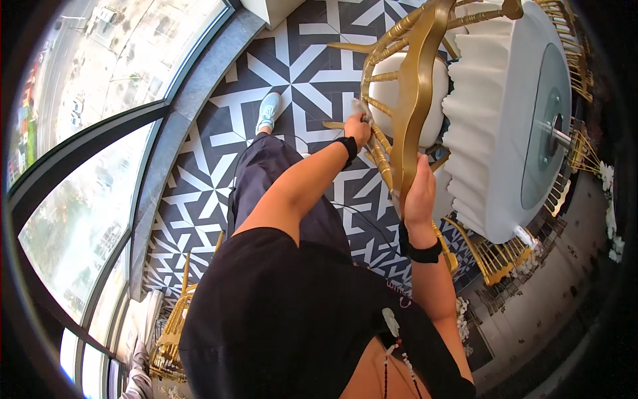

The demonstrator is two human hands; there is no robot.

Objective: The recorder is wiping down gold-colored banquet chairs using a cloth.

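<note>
A gold chair with turned spindles and a wavy top rail [421, 99] stands before me, its white seat pad [383, 89] partly hidden by the rail. My left hand [358, 130] is closed on a greyish cloth [362, 108], pressed against the chair's turned back post [380, 155]. Lower down, my right hand [419, 197] grips the near end of the top rail, fingers along its edge. Both wrists wear black bands.
To the right is a round table with a ruffled white cloth [468, 119] and a glass turntable [541, 124]. More gold chairs [491, 254] surround it. Large windows [75, 239] line the left, above a grey stone sill [199, 90]. A thin black cable [366, 217] hangs near my legs.
</note>
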